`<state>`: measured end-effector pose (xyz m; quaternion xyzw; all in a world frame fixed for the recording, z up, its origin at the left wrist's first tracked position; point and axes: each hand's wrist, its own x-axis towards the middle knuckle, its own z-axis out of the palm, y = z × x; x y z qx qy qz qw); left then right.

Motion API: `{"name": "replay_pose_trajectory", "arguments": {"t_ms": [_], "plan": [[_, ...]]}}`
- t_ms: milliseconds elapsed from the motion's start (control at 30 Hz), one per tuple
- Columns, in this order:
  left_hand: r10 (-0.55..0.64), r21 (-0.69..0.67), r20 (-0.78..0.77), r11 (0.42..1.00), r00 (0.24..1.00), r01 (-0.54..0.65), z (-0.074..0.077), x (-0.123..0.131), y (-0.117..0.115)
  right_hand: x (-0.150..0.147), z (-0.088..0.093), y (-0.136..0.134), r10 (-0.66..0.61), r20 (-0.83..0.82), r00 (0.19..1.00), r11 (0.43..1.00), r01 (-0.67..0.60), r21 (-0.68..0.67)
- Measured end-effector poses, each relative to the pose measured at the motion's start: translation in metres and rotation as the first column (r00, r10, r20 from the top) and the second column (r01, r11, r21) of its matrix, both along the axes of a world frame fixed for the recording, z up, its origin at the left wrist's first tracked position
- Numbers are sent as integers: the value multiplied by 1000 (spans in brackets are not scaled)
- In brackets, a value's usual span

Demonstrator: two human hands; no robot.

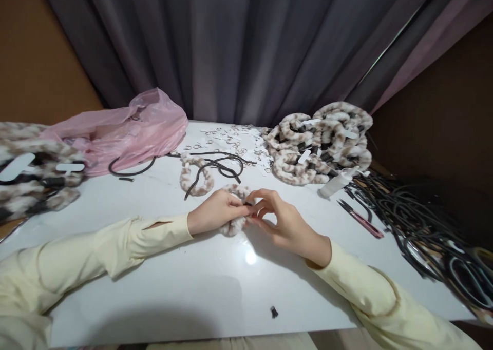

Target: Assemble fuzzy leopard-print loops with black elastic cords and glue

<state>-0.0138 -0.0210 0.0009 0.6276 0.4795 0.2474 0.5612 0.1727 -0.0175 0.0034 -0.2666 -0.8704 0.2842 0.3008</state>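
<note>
Near the middle of the white table, my left hand [216,212] is closed on a fluffy white-and-brown ring [232,228], which shows above and below the fingers. My right hand [283,220] meets it from the right, its thumb and fingers pinched at a small dark part of the ring; what exactly they grip is too small to make out. Just behind lies another fluffy ring [208,178], with black cords [221,162] lying across and beside it. A small black piece [273,312] rests near the table's front edge.
Fluffy rings with white tags are piled at back right [300,168] and far left [34,170]. A pink plastic bag [154,127] lies back left, small metal clasps [234,139] back centre. A white bottle [335,185], pink-handled pliers [364,221] and tangled black cords [408,216] lie right.
</note>
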Motion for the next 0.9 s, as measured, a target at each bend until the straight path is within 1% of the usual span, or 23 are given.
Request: {"name": "replay_pose_trajectory", "arguments": {"t_ms": [67, 133, 167, 233, 300, 367, 467, 667, 800, 900], "plan": [[32, -23, 33, 999, 999, -31, -3, -1, 0, 0, 5, 0, -105, -3, 995, 994, 105, 16], [50, -13, 54, 999, 997, -50, -4, -2, 0, 0, 10, 1, -194, 91, 977, 980, 196, -20], [55, 3, 55, 998, 997, -55, -4, -2, 0, -1, 11, 1, -209, 153, 966, 974, 219, -56], [70, 35, 36, 997, 997, -71, -5, -2, -1, -2, 12, 0, -176, 243, 954, 968, 213, -136], [97, 64, 12, 993, 995, -98, -5, -1, -2, -5, 10, -1, -124, 270, 955, 966, 179, -189], [116, 79, 4, 990, 993, -116, -6, -1, -3, -8, 7, -3, -97, 266, 959, 966, 156, -208], [108, 87, 0, 990, 994, -108, -8, 0, -3, -12, 3, -6, -98, 242, 965, 967, 149, -205], [130, 137, -68, 983, 989, -120, -9, 1, -4, -12, 4, -8, -102, 212, 972, 981, 134, -142], [131, 108, -105, 987, 986, -120, -7, 0, -4, -6, 3, -6, -101, 207, 973, 995, 104, -2], [92, 53, -59, 995, 994, -89, -4, -2, -3, -3, -3, -4, -102, 207, 973, 990, 79, 117]]}}
